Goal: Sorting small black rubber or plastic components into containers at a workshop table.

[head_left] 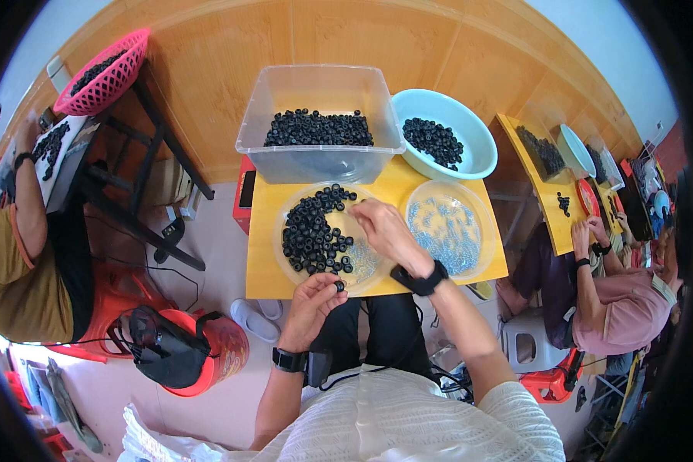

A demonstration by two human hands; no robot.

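Ring: we see a small black rubber ring (339,286), round with a hole in the middle, at the near edge of the yellow table (263,254)
Left hand: our left hand (309,301) pinches that ring between thumb and fingertips
Right hand: our right hand (383,228) reaches over the clear plate (283,262), fingers curled down; we cannot tell whether it grips anything
Plate: holds a heap of the same black rings (312,231), with small silvery parts near the right hand
Second plate: a clear plate of silvery parts (446,225) sits just to the right
Behind: a clear tub (319,158) and a pale blue bowl (481,146), both holding black rings
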